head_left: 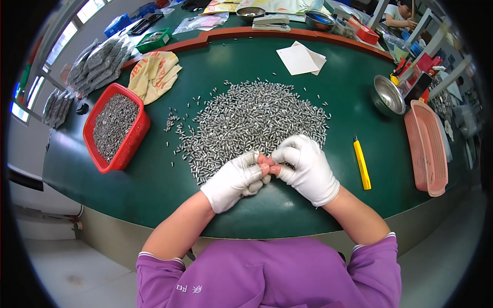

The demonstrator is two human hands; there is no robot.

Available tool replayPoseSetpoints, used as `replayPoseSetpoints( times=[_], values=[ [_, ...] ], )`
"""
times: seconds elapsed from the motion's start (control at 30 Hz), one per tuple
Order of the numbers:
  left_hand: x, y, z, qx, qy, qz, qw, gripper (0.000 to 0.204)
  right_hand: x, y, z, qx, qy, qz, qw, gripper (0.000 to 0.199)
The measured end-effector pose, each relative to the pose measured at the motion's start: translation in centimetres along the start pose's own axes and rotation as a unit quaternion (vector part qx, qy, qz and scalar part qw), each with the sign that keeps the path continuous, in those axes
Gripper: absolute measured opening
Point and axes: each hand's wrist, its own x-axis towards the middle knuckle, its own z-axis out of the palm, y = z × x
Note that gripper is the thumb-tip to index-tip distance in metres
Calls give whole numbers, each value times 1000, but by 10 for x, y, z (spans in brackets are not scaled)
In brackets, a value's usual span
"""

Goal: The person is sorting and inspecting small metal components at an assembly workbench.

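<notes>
A wide heap of small silvery metal pins [257,113] lies spread over the green table. At its near edge my left hand [239,177] and my right hand [305,167] meet, both in white gloves with bare fingertips. The left fingers are curled, with thumb and forefinger pinched together. My right thumb and forefinger are pinched too, their tips touching the left ones. Anything between the fingertips is too small or too covered to make out. Loose pins lie along the heap's left side, close to my left glove.
At left stands a red basket [137,134] of similar pins, beside a crumpled cream cloth [154,76]. On the right are a yellow cutter knife [362,167], a metal bowl [389,96] and a pink basket [425,149]. White cards [297,59] lie farther back; a person [399,18] sits beyond.
</notes>
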Motion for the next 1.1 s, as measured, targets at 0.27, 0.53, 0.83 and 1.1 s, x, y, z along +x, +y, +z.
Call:
replayPoseSetpoints(
  times=[0.27,0.53,0.83,1.1],
  values=[
    [-1,0,-6,-18,-32,35,999,17,4,-3,-11,-59,12,11,998,10],
    [0,1,-7,-49,-32,30,998,15,0,-2,5,-178,-96,-12,979,14],
    [0,-1,-7,-38,-32,40,998,21,1,-3,11,-253,-92,-65,961,14],
    [0,0,-6,-65,-29,49,996,23,-2,0,12,-260,-92,-85,958,15]
  ],
)
